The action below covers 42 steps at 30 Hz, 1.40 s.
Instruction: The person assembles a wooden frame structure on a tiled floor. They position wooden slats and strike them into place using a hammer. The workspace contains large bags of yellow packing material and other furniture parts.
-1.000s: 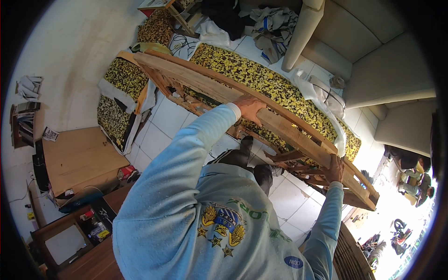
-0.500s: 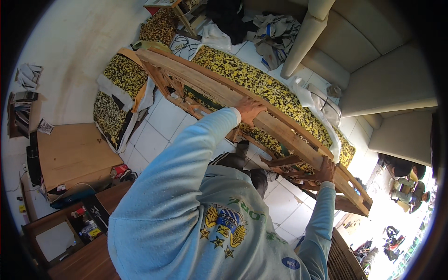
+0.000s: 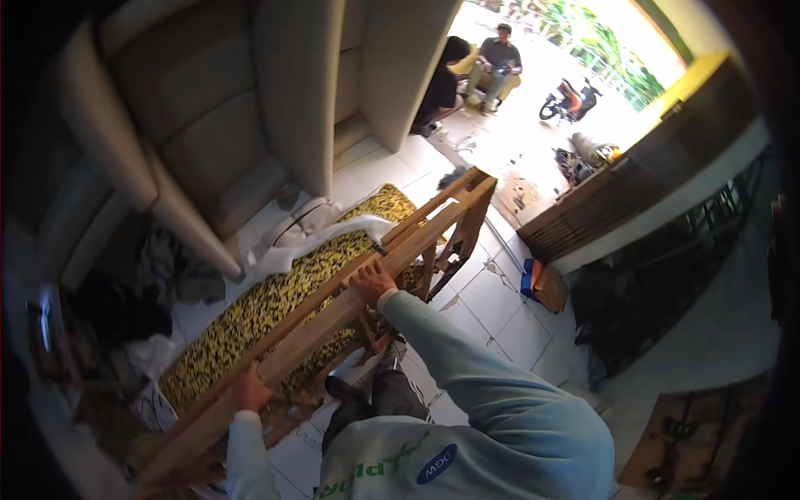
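Note:
A long wooden frame (image 3: 310,332) of raw planks runs from the lower left up to the right in front of me. My left hand (image 3: 251,389) is closed on its top beam, nearer the lower-left part. Farther along the same beam, my right hand (image 3: 372,284) is wrapped over the edge, with the fingers on the far side. Slats and cross braces show below the beam, and my legs stand close to them. Just beyond the frame lies a long yellow-and-black patterned cushion (image 3: 279,298) with white cloth along its side.
Tall beige sofa pieces (image 3: 296,92) stand at the far left. A wooden slatted panel (image 3: 596,212) borders the bright doorway, where two people sit outside near a motorbike (image 3: 571,100). A blue-and-brown bag or box (image 3: 543,286) rests on the white tiles at right.
My view has swung to the right, bringing the doorway into the upper middle. The frame now slants the other way across the picture. Both hands remain on its top beam.

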Each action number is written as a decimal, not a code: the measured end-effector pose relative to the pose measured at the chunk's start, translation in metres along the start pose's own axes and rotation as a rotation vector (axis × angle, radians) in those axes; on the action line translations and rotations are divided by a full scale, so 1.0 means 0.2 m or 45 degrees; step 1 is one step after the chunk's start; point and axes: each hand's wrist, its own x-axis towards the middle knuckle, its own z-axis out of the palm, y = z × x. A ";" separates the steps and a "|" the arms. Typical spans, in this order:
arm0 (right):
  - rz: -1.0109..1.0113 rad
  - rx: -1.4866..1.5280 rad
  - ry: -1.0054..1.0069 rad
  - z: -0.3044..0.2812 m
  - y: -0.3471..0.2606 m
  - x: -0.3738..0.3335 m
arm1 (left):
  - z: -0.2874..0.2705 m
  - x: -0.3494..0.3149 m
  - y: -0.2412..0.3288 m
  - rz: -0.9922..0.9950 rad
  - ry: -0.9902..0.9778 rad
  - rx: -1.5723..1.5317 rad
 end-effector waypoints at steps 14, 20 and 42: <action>0.353 0.082 -0.095 -0.07 -0.15 -0.02 | 0.01 0.02 0.02 0.069 -0.026 -0.041; 0.326 0.115 -0.102 -0.13 -0.13 -0.06 | -0.01 0.00 0.05 0.022 -0.028 0.011; 0.872 0.979 -0.994 0.67 -0.33 -1.58 | -0.20 0.31 -0.10 0.215 -0.566 -0.216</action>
